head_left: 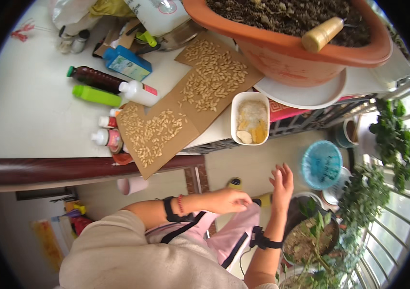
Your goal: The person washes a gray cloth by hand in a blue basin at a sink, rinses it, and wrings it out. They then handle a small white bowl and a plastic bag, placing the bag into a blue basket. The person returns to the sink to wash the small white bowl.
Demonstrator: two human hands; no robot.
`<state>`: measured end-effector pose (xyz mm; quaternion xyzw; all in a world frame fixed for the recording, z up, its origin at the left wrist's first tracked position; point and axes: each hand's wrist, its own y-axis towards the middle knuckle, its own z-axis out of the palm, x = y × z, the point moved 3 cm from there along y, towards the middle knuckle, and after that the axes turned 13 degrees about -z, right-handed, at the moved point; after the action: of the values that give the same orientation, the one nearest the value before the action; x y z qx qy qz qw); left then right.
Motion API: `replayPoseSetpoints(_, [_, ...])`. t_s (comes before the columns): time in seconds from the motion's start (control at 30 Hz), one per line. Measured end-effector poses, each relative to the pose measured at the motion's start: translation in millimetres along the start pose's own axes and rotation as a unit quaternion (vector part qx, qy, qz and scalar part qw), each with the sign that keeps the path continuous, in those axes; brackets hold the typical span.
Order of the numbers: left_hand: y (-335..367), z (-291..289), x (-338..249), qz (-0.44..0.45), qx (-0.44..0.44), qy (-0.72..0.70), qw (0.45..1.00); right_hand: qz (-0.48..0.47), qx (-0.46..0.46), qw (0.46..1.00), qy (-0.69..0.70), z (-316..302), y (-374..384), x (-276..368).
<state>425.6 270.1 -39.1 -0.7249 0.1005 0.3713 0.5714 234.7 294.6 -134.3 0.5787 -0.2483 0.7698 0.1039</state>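
My left hand hangs in the air over my legs, its fingers loosely curled, and nothing shows in them. To its right, my right hand is raised with the fingers apart and bare. Both hands are clear of the table. Ahead of them a white container stands at the table's edge, with yellowish pieces and pale bits inside. Beside it lies a bent sheet of brown cardboard, its lower corner over the edge. Several pale, seed-like pieces are spread across the cardboard.
A large terracotta planter of soil holds a wooden-handled tool. Bottles, including a white one, crowd the table's left. Below on the right are a blue basket, potted plants and a railing.
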Motion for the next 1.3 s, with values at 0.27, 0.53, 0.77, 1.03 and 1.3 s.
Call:
replayPoseSetpoints(0.27, [-20.7,-25.3,11.5,0.04,-0.058,-0.059,0.996,-0.378,-0.068,0.88,-0.278,127.9,-1.3,137.4])
replayPoseSetpoints(0.53, [-15.9,-11.6,29.9,-0.018,-0.006,-0.1,0.995,-0.454,-0.09,0.867,-0.186,100.4,5.3,125.0])
replayPoseSetpoints(0.77, [18.4,2.0,61.5,-0.078,-0.033,-0.07,0.994,-0.253,-0.176,0.951,-0.023,-42.1,0.4,34.6])
replayPoseSetpoints(1.03, [58.5,11.5,111.9,-0.159,-0.051,-0.157,0.973,-0.13,-0.351,0.834,-0.406,-225.1,109.6,-117.0])
replayPoseSetpoints(1.3, [104.0,29.4,167.0,-0.22,-0.076,-0.222,0.947,0.141,-0.314,0.801,-0.49,-289.5,187.5,-221.3])
